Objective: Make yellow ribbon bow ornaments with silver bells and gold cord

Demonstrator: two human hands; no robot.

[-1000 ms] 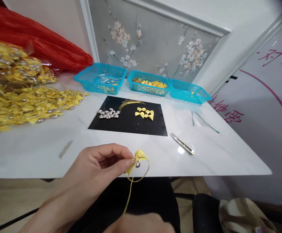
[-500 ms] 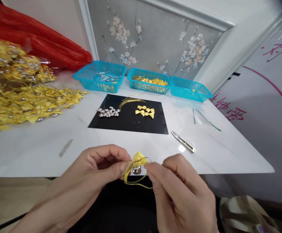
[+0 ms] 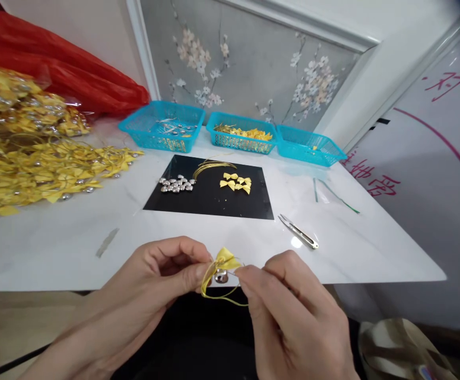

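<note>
Head view | bow (image 3: 227, 257) between 2 hands, long axis seemingly slanting down-left | bell (image 3: 221, 276) just below bow | left hand (image 3: 162, 282) nearer, pinching bow's left side | right hand (image 3: 297, 316) pinching thin strand beside bell, strand type unclear

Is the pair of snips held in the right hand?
No, the snips lie on the white table, beyond the right hand.

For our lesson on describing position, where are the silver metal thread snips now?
In the head view, the silver metal thread snips lie on the white table, right of the black mat.
</note>
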